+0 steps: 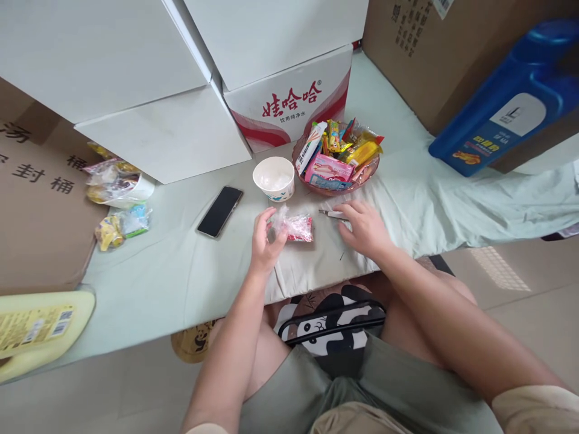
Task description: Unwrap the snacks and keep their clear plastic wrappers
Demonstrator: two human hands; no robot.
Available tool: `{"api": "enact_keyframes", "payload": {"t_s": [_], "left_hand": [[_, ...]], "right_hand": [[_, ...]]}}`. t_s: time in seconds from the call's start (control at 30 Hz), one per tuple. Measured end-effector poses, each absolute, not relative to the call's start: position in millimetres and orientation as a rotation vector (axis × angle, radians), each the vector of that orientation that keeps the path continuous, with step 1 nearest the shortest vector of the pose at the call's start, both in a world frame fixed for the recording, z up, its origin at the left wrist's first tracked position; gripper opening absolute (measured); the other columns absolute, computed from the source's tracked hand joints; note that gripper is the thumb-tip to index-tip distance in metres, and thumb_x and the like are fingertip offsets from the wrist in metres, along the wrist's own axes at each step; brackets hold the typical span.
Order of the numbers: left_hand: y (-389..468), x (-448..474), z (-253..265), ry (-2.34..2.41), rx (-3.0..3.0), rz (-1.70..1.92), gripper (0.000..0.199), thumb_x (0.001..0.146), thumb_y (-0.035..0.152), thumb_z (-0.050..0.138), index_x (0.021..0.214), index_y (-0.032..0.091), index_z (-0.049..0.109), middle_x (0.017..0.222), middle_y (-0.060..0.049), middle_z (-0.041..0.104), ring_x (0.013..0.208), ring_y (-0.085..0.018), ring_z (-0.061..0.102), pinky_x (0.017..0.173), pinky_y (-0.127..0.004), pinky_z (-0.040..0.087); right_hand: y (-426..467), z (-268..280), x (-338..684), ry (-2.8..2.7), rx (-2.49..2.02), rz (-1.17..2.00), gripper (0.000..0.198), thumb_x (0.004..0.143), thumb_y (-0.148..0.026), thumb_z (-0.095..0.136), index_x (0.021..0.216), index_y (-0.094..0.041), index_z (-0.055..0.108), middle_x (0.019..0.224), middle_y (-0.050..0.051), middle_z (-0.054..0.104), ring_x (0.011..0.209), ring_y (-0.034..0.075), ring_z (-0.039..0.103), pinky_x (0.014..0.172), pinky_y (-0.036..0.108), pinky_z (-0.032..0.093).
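A small red packet (306, 230) in crumpled clear plastic lies on the cloth near the table's front edge. At its left end, the thumb and fingers of my left hand (266, 240) curve around the loose plastic. My right hand (364, 228) rests on the cloth to the right, its fingers closed over a slim silver tool (332, 214). The tool's narrow end points left; my fingers hide the rest, so its kind is unclear. Just behind the packet stands a white paper cup (274, 179) with something clear or whitish inside. A pinkish glass bowl (332, 190) heaped with wrapped snacks is beside it.
A black phone (220, 211) lies left of the cup. Farther left are a snack-filled paper cup (143, 191) and loose packets (136, 221). White cartons (289, 102) wall off the back. A blue bottle (502, 108) stands right; a yellow container (45, 328) is front left.
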State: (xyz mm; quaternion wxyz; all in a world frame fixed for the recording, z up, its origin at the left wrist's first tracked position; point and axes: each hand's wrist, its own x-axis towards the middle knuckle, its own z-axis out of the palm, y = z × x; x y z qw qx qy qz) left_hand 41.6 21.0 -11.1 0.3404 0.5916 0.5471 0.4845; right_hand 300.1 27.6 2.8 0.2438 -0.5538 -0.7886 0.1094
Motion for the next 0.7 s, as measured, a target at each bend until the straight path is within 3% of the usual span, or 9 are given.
{"api": "enact_keyframes", "payload": {"t_s": [0.1,0.23,0.4,0.47,0.57,0.7], "left_hand": [[21,42,-7,1.461,1.494,1.193,0.043,0.071,0.039,0.078,0.109,0.021,0.067,0.116,-0.009,0.069,0.113,-0.026,0.065,0.1,-0.039,0.05],[19,48,-3,1.298,1.057,1.26,0.029,0.076,0.04,0.072,0.095,0.021,0.062,0.094,-0.005,0.071,0.089,-0.02,0.07,0.084,-0.036,0.057],[23,43,0,1.27,0.805,1.323,0.038,0.069,0.028,0.073,0.102,0.023,0.053,0.089,-0.003,0.069,0.08,-0.017,0.069,0.071,-0.03,0.057],[24,35,-2,1.346,0.787,1.366,0.045,0.069,0.022,0.069,0.11,0.025,0.052,0.091,-0.002,0.069,0.079,-0.017,0.069,0.071,-0.029,0.057],[24,19,-4,1.508,1.0,1.391,0.059,0.068,0.012,0.064,0.123,0.03,0.054,0.109,-0.004,0.066,0.078,-0.014,0.068,0.073,-0.028,0.057],[18,6,-7,1.596,1.599,1.109,0.04,0.071,0.01,0.062,0.106,0.025,0.072,0.128,-0.008,0.058,0.086,-0.016,0.065,0.091,-0.036,0.056]], "right_hand": [[23,2,286,-2.168,-1.274,0.462,0.038,0.089,-0.022,0.053,0.126,-0.018,0.061,0.12,0.015,0.068,0.112,0.03,0.062,0.099,0.046,0.049],[18,4,268,-2.179,-1.081,0.594,0.046,0.089,-0.025,0.058,0.134,-0.018,0.057,0.127,0.015,0.066,0.116,0.029,0.062,0.1,0.045,0.05],[19,6,268,-2.108,-1.006,0.704,0.015,0.09,-0.018,0.052,0.091,-0.02,0.066,0.102,0.01,0.07,0.095,0.022,0.066,0.087,0.037,0.052],[21,7,278,-2.053,-1.084,0.724,0.012,0.086,-0.015,0.051,0.084,-0.021,0.062,0.097,0.008,0.07,0.093,0.022,0.066,0.086,0.036,0.052],[25,6,293,-1.977,-1.353,0.693,0.022,0.082,-0.012,0.049,0.096,-0.02,0.064,0.096,0.008,0.071,0.092,0.024,0.067,0.082,0.035,0.051],[25,5,298,-2.079,-1.427,0.561,0.048,0.076,-0.007,0.045,0.117,-0.02,0.066,0.119,0.012,0.069,0.11,0.028,0.064,0.091,0.04,0.049]]}}
